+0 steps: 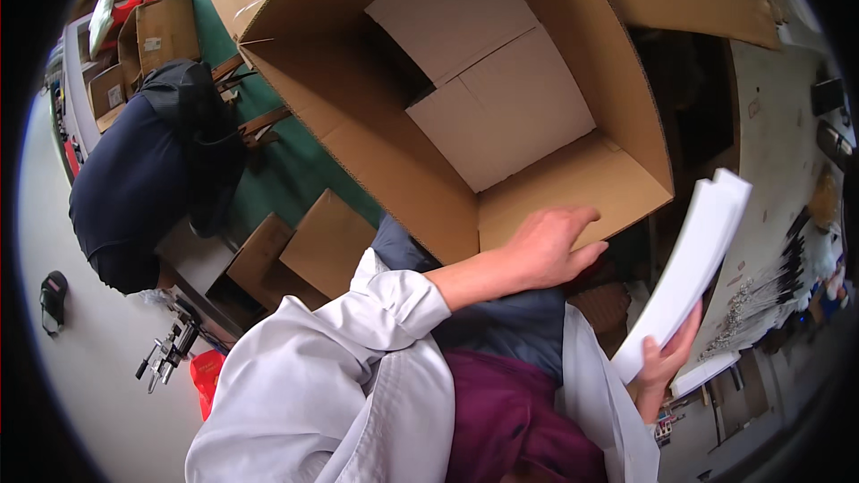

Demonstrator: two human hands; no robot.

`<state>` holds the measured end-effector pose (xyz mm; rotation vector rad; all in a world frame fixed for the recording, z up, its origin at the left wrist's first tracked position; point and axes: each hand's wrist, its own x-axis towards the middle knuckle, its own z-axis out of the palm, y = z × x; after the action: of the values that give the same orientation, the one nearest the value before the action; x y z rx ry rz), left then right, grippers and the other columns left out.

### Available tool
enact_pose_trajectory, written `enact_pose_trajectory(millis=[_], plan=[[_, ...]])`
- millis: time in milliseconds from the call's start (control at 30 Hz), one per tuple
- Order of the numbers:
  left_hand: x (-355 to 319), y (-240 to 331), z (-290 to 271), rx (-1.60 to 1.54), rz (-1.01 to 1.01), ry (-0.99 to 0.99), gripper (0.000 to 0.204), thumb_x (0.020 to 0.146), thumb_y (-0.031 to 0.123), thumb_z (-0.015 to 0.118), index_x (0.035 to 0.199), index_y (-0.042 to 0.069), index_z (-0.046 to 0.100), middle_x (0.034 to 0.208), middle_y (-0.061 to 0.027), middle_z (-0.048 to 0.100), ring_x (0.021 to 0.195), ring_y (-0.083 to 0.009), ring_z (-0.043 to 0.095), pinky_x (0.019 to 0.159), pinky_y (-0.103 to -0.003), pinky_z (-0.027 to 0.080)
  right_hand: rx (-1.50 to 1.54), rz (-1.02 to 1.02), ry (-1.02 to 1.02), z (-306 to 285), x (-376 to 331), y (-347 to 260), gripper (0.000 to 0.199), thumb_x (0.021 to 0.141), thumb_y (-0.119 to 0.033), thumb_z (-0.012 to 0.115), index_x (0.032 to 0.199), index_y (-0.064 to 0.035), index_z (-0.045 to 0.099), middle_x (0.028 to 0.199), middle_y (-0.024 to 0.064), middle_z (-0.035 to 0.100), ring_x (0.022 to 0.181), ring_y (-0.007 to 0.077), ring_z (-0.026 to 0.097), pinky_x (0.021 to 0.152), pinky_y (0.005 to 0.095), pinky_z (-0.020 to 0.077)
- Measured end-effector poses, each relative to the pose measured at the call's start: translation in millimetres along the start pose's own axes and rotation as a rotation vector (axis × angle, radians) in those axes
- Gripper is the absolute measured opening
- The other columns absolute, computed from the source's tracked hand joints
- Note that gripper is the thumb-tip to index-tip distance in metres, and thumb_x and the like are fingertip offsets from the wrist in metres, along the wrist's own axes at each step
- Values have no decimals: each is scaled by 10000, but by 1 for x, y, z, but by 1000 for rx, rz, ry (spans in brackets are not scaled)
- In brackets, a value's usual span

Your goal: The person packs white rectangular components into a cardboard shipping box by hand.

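Note:
A large open cardboard box (573, 172) stands in front of me with its flaps spread. Inside lie two white flat panels (501, 116), side by side, with a dark gap left of them. My left hand (555, 246) reaches across the near edge of the box, thumb and fingers apart, holding nothing. At the right, my right hand (667, 353) grips the lower end of a stack of long white strips (689, 264). The stack is tilted, outside the box, its upper end leaning to the right. I cannot tell whether the strips are flattened cartons or card.
Left, a person in dark clothes (134, 188) bends over beside open cardboard cartons (327, 241). A metal clamp-like device (170, 349) and a red bag (206, 380) are at lower left. A dark slipper (54, 300) lies on the floor. To the right, a white tabletop (769, 152) holds many small items.

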<state>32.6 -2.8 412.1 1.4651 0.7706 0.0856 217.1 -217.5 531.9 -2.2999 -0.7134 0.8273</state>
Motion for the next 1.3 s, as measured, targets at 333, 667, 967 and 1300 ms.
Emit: enact_pose_trajectory(millis=[333, 667, 967, 1300], plan=[[-27, -38, -5, -488, -339, -31, 551, 1019, 375, 555, 1346, -68, 530, 1165, -171, 661, 1013, -205, 652, 842, -335, 554, -22, -43, -435, 77, 55, -41, 941, 777, -281, 728, 1528, 59, 274, 1405, 239, 531, 1294, 318, 553, 1075, 405, 430], [46, -111, -51, -545, -676, 400, 416, 944, 351, 655, 1104, -29, 606, 959, -92, 646, 783, -169, 633, 662, -319, 541, -213, 13, -582, 249, 149, -36, 936, 757, -352, 727, 1424, 139, 291, 1276, 351, 552, 1207, 445, 564, 1011, 467, 472], [92, -164, -83, -454, -887, 508, 656, 859, 455, 691, 1212, -91, 601, 1100, -158, 621, 971, -241, 621, 765, -395, 565, -545, -28, -670, 291, 205, -4, 877, 789, -285, 682, 1494, 37, 272, 1346, 315, 504, 1276, 421, 517, 1091, 452, 436], [129, -250, -177, 333, -802, 467, 735, 831, 514, 611, 1179, -133, 635, 1185, -361, 634, 1212, -434, 595, 1042, -422, 456, -556, -175, -701, 326, 191, 70, 865, 765, -258, 694, 1492, -8, 299, 1390, 246, 486, 1305, 396, 473, 1121, 443, 403]])
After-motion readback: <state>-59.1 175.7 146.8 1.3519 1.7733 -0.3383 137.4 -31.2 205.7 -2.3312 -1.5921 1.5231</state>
